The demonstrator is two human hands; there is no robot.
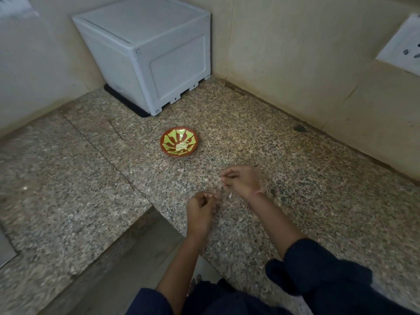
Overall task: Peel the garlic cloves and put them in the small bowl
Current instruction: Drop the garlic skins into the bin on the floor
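Head view: the small bowl (166, 143) stood mid-worktop (306, 183), forward of the back corner, containing peeled garlic cloves (181, 146). Near the front edge, the left hand (201, 209) and right hand (242, 180) were close together, fingers curled; motion blur hid whether either gripped anything.

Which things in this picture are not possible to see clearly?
- Head view: what the left hand and right hand hold, if anything: both curl inward and are motion-blurred.
- How many garlic cloves lie in the bowl: too small.
- Wall socket: cut by the right edge.
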